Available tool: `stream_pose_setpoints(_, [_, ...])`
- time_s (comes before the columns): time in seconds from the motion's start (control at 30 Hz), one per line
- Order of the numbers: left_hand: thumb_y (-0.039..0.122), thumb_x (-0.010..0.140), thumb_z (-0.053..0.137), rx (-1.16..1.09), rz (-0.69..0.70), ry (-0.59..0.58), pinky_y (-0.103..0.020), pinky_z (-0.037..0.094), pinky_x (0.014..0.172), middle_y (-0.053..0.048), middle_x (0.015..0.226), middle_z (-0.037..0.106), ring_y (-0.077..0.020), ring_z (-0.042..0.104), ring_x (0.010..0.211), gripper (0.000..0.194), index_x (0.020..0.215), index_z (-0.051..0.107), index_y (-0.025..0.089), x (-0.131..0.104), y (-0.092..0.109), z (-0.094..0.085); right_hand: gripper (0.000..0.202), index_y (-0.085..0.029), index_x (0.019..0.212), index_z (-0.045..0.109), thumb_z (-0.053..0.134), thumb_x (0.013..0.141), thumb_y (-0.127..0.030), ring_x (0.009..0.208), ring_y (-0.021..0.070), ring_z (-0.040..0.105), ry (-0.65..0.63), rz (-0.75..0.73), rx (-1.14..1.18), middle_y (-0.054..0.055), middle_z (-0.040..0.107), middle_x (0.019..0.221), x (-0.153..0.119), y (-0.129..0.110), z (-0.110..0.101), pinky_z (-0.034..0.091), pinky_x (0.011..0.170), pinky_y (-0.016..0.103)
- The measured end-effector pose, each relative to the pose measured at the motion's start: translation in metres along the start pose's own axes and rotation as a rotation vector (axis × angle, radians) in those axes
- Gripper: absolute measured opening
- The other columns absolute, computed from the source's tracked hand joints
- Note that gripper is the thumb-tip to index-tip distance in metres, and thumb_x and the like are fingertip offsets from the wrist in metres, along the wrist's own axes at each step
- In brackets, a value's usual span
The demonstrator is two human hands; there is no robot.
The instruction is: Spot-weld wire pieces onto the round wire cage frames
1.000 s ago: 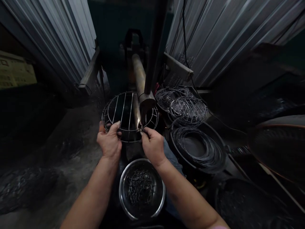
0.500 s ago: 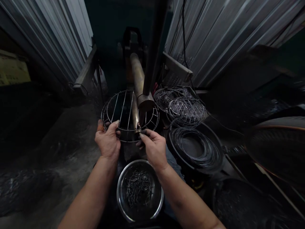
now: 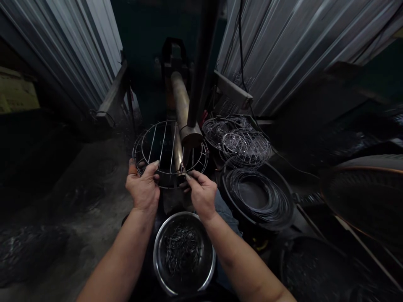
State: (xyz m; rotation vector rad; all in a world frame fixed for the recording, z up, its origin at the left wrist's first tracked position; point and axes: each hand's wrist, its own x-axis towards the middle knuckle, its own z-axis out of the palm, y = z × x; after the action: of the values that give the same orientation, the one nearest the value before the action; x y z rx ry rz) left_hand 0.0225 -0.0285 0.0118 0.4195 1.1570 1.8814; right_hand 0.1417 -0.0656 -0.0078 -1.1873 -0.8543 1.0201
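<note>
A round wire rack, two rings joined by straight bars, lies between the brass-coloured arms of what looks like a spot welder. My left hand is closed on the rack's near left rim, thumb on top; an orange band wraps one finger. At the near rim, beside the tip of the lower arm, my right hand is closed in a pinch. Whatever lies between those fingertips is too small to make out. Below the hands, a steel bowl holds many short wire pieces.
To the right, more wire racks are piled up. In front of them a dark round tub holds a stack of wire rings. A dark upright rod stands before the machine. Corrugated metal sheets rise on both sides.
Very little differs. The rack's right side and my right hand have shifted slightly left, and both hands keep their grips. The whole view has moved a touch.
</note>
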Motion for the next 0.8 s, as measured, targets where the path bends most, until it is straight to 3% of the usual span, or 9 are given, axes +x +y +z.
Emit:
stream_pose_setpoints(0.33, [0.020,0.050,0.081,-0.006,-0.029,0.001,-0.018,0.032,0.043,0.005,0.078,0.047,-0.0058,0.048,0.056,0.050,0.090,0.053,0.019,0.007,-0.003,0.000,0.019,-0.016,0.080,0.070,0.066,0.075,-0.034,0.054,0.0136,0.063,0.054,-0.019,-0.022,0.001,0.067,0.069,0.002,0.000,0.006,0.052,0.048,0.023])
stream_pose_setpoints(0.8, [0.020,0.048,0.082,0.009,-0.040,0.037,-0.019,0.031,0.041,0.006,0.077,0.047,-0.0071,0.049,0.056,0.050,0.088,0.051,0.019,0.013,-0.010,-0.001,0.017,-0.017,0.079,0.070,0.065,0.076,-0.032,0.053,0.0125,0.062,0.031,-0.014,-0.035,-0.001,0.065,0.067,0.008,0.003,0.009,0.048,0.045,0.020])
